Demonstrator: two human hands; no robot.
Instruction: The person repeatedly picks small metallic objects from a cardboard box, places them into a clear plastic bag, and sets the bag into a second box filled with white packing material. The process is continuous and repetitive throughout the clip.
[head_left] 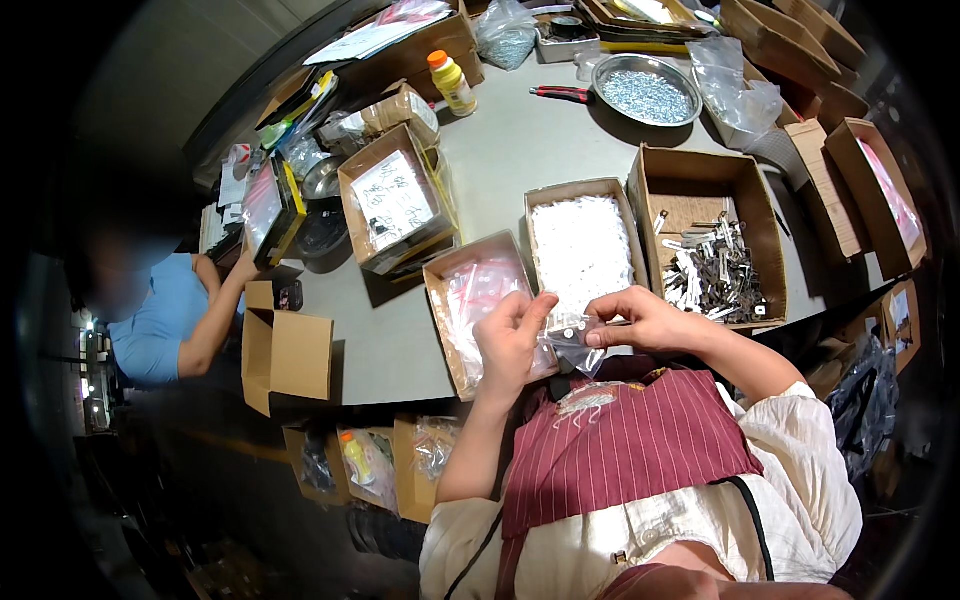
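2 bare hands are close together at the near edge of a grey table (510, 140). The right hand (638, 320) pinches a small clear bag (580, 350) between thumb and fingers; the bag is between the hands, on the near side of a carton of white pieces (583, 250). The left hand (510, 335) has its thumb and forefinger raised close together; whether it grips anything cannot be told. A carton of plastic bags (480, 290) stands to the left, a carton of metal clips (722, 275) to the right. Across the table sits a yellow bottle (456, 90).
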